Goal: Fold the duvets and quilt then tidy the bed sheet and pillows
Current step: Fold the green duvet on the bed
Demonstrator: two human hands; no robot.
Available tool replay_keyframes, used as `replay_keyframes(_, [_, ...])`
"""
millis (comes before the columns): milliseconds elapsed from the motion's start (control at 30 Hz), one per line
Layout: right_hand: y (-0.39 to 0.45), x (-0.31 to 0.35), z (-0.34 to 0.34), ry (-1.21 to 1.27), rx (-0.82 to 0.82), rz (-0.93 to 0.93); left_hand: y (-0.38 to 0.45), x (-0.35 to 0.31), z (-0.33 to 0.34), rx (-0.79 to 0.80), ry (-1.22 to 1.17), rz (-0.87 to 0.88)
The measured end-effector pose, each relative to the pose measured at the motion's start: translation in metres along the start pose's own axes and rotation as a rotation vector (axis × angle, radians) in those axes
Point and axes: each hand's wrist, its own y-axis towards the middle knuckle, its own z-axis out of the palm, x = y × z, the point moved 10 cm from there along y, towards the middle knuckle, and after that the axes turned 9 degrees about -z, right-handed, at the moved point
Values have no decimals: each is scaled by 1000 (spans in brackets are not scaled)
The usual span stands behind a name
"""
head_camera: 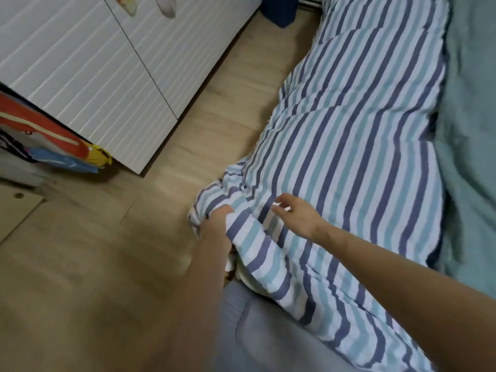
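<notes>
Head view, items as I log them: striped duvet (349, 146), blue, teal and white, lying lengthwise along the bed's left edge, its near corner bunched over the wooden floor (112, 251). My left hand (217, 221), fingers curled tight into that bunched corner. My right hand (298, 216), fingers spread and loose, holding nothing, just above the duvet. Teal sheet (469, 130) at right. White ribbed cabinet (94, 63) far left.

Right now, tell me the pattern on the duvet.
Stripes of white, light blue and navy on the duvet, seen in the head view.
</notes>
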Motion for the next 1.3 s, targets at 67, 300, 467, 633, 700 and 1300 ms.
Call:
replay_keyframes(67, [-20,11,-33,249,-57,28,-53,-23,45,150,174,161])
replay_keyframes(300, [-119,8,-184,864,-388,36,-287,2,209,659,1035,922])
replay_keyframes(467, [-239,-56,-295,811,-502,-19,-382,104,297,681,1500,1235])
replay_keyframes(633, [-389,-147,-390,296,-807,45,-480,229,381,705,1641,1454])
replay_keyframes(700, [-453,-189,-424,223,-961,89,-516,281,418,753,1676,1491])
replay_keyframes(1300, [-615,-489,-370,168,-648,640,-457,473,516,663,1972,967])
